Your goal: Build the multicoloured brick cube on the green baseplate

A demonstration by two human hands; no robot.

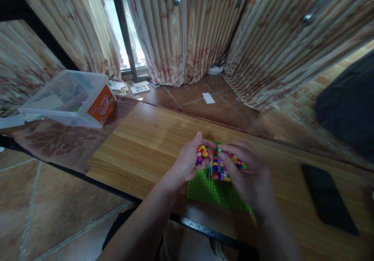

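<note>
A green studded baseplate [216,194] lies on the wooden table, and a multicoloured block of toy bricks [217,169] stands on it. My left hand [188,157] is cupped around a small heap of loose toy bricks [201,154], yellow, orange, purple and white among them. Over the brick block is my right hand [244,167], thumb and forefinger brought together at its top. A tiny green piece [217,149] shows near those fingertips; whether they pinch it is unclear. The right hand is smeared by motion and covers the right part of the block.
To the far left, a clear plastic bin [66,111] with an orange label stands on a patterned cloth [70,138]. A black phone-like slab [329,198] lies at the right of the table [140,136]. Curtains [187,31] hang beyond the table.
</note>
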